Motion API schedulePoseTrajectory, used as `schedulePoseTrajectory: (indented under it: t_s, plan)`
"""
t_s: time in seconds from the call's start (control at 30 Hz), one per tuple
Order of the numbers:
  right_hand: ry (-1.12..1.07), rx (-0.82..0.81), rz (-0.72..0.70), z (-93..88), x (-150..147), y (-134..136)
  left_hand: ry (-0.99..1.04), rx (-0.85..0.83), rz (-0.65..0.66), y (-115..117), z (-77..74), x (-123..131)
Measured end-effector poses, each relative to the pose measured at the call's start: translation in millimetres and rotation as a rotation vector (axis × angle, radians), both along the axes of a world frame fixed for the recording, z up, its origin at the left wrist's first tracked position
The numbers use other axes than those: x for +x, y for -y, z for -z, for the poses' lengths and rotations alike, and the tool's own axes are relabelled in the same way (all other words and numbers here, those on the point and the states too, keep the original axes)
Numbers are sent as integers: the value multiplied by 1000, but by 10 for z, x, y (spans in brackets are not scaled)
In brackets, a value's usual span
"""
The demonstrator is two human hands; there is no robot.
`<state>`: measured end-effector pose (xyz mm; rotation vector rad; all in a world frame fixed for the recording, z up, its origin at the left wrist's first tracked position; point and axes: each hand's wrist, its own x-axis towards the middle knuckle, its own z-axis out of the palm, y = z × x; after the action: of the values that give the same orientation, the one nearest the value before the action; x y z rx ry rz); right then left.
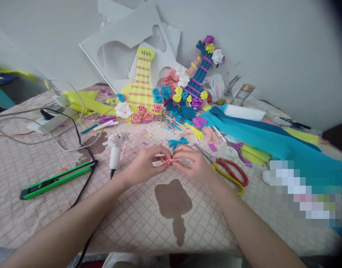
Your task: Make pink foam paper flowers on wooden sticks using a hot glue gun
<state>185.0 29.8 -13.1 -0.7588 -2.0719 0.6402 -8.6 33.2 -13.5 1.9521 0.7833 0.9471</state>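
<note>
My left hand (148, 163) and my right hand (192, 162) meet over the middle of the table. Between their fingertips they pinch a small piece of pink crepe paper (168, 160), partly hidden by the fingers. Just beyond them lies a blue paper bow shape (178, 142). Scissors (229, 171) with red and yellow handles rest beside my right hand. A white glue gun (115, 150) stands to the left of my left hand. Behind, a yellow paper guitar (141, 87) decorated with paper flowers leans upright, near a blue guitar (197, 76).
At the left are a green hair straightener (57, 180), looping cables and a white power strip (49, 120). Coloured paper scraps (199, 122) litter the table's back. Turquoise paper sheets (243, 132) cover the right side. A glass jar (243, 95) and white cut-out boards (117, 44) are at the wall.
</note>
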Motion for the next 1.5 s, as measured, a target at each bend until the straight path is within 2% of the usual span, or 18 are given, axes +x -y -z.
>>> schedulePoseTrajectory:
  t_s: [0.13,0.4,0.57,0.77,1.1,1.27,1.5]
  plan:
    - [42,-81,-20,39,-17,-8,-53,-16,11,10,-6,13]
    - [101,21,16,154,-39,-36,-199,7,-77,35,-3,41]
    - [143,-75,12,147,-29,-33,-214,-1,-104,19,16,36]
    - [206,-119,31,129,-29,-11,-268,17,-92,-16,61,31]
    - [158,-324,140,140,-87,7,-258,-54,-159,10,94,69]
    - [32,-490,75,108,-79,-1,-217,-95,-185,27,91,92]
    - [-17,-620,15,90,-41,-35,-176,-184,-180,47,68,109]
